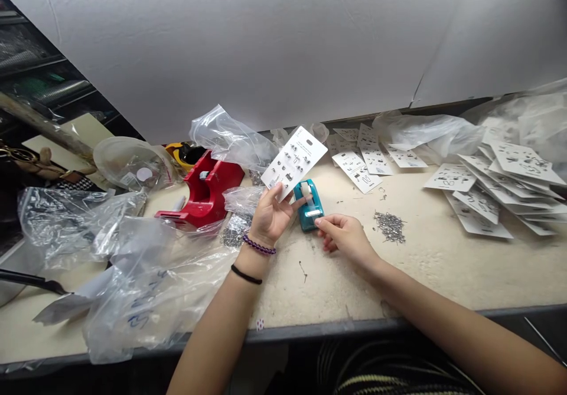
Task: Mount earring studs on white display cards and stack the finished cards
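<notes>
My left hand [273, 218] grips a white earring card [295, 162] by its lower edge. Small dark and silvery pieces sit in rows on the card, which is tilted with its slotted end up. Just right of that hand stands a teal tape dispenser [309, 206] with a roll of tape in it; one left finger reaches across its side. My right hand [343, 235] is closed at the dispenser's front end, thumb and finger pinched near the cutting edge. Whatever may be between those fingertips is too small to make out.
A heap of small metal pieces [390, 227] lies right of my right hand. Stacked earring cards [509, 182] fill the far right. A large red tape dispenser [208, 191] and crumpled plastic bags [146, 289] crowd the left. A white panel [283, 46] rises behind the table.
</notes>
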`<state>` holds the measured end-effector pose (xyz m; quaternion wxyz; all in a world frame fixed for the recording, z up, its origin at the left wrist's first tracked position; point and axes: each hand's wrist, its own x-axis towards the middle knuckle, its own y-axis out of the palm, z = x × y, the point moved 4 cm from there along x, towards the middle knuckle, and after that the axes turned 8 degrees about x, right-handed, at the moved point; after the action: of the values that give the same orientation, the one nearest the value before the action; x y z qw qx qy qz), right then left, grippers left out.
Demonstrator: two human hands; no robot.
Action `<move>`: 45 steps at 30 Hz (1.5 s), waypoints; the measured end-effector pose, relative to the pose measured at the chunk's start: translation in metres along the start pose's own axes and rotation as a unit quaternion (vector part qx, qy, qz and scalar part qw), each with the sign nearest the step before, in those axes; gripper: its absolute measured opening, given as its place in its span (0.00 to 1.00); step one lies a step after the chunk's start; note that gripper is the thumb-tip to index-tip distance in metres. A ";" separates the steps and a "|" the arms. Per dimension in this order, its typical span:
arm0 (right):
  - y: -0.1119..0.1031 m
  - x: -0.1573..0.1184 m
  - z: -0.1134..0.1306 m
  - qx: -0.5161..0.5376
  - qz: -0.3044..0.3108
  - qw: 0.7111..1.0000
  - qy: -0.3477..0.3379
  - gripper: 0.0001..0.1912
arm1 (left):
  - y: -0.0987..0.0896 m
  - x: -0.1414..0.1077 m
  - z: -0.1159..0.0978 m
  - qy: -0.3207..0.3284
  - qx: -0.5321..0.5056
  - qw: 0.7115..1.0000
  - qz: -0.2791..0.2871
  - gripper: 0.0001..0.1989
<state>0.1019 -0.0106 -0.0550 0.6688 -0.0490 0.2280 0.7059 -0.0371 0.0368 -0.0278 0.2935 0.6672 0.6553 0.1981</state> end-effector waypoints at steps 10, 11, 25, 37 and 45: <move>0.000 0.003 -0.002 -0.008 0.008 1.000 0.008 0.14 | 0.001 -0.002 -0.002 0.004 -0.013 1.000 0.009 0.11; 0.001 0.003 -0.002 -0.012 0.005 1.000 0.007 0.14 | 0.001 -0.002 -0.002 0.005 -0.017 1.000 0.009 0.11; 0.005 0.003 -0.001 -0.032 -0.018 0.999 0.025 0.13 | -0.002 -0.001 0.002 0.012 -0.016 1.000 -0.010 0.11; -0.001 0.005 -0.006 -0.090 0.059 0.994 -0.028 0.10 | -0.001 -0.004 0.001 0.019 -0.012 1.000 -0.018 0.11; -0.012 -0.001 -0.009 -0.010 0.160 0.985 -0.062 0.16 | 0.000 -0.010 -0.002 0.019 0.016 1.000 0.015 0.11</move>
<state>0.1118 -0.0149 -0.0653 0.5599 0.0252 0.1838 0.8076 -0.0389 0.0276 -0.0254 0.2669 0.6776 0.6541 0.2045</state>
